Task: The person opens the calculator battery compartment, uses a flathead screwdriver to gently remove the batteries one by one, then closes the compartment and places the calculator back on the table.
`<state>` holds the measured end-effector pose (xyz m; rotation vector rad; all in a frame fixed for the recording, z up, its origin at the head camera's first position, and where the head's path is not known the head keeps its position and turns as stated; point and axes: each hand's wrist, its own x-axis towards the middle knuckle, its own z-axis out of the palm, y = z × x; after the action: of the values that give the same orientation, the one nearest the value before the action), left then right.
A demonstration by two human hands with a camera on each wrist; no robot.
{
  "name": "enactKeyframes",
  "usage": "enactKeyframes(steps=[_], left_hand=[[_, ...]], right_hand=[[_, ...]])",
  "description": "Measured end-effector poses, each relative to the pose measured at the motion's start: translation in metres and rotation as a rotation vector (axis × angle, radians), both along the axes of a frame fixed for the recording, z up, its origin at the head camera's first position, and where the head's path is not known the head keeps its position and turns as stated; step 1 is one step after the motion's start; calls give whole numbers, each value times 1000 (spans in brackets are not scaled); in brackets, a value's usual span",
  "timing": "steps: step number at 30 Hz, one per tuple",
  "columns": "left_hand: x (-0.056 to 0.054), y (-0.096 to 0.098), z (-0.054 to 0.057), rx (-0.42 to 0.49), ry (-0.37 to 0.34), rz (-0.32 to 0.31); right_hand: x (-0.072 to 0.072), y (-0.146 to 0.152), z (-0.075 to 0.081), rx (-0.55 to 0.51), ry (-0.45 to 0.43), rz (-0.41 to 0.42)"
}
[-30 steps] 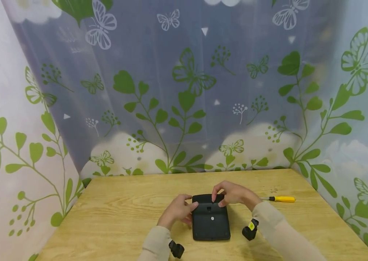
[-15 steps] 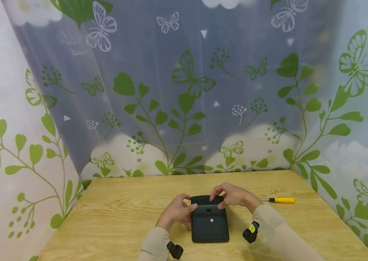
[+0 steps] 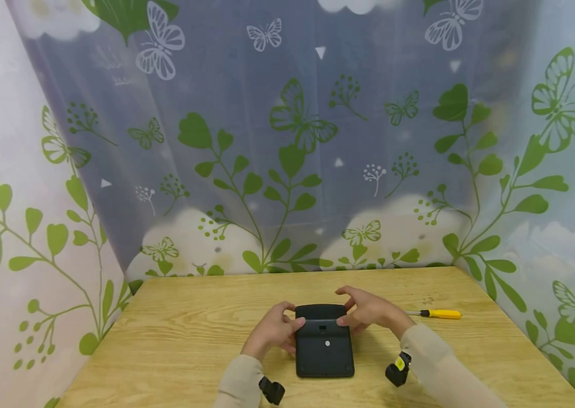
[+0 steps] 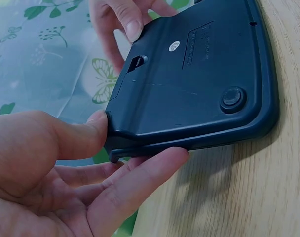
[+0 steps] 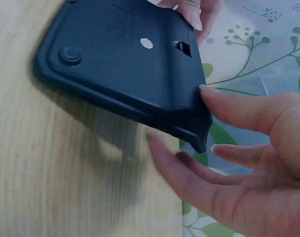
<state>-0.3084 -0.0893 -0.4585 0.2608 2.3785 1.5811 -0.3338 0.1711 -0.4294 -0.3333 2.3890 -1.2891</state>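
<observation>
A black calculator (image 3: pixel 325 354) lies underside up between the hands, with a small white round sticker (image 3: pixel 327 343) and a latch slot (image 4: pixel 136 63) in its raised end. One round foot (image 4: pixel 233 98) shows on its back. My left hand (image 3: pixel 271 330) grips the left side near the far end, thumb on top and fingers below. At the right far corner, my right hand (image 3: pixel 369 310) has its thumb on the upper surface and its fingers under the edge. A shadow beneath shows this end standing off the table. The calculator's front face is hidden.
A screwdriver (image 3: pixel 443 313) with a yellow handle lies on the wooden table (image 3: pixel 190 328), beyond the right wrist. A patterned curtain (image 3: pixel 287 226) hangs behind the table's far edge and along both sides.
My right fingers have left the calculator's back near the latch and moved to its right far edge. The calculator has shifted slightly left. The left hand keeps its grip.
</observation>
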Motion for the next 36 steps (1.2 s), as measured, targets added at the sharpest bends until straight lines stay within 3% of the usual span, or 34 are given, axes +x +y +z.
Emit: enactKeyframes(steps=[6, 18, 36], left_hand=[[2, -1, -1, -6, 5, 19], [0, -1, -3, -3, 2, 55], [0, -6, -7, -1, 5, 48]], right_hand=[[3, 2, -7, -42, -28, -5], [12, -8, -13, -35, 21, -81], [14, -16, -18, -15, 38, -142]])
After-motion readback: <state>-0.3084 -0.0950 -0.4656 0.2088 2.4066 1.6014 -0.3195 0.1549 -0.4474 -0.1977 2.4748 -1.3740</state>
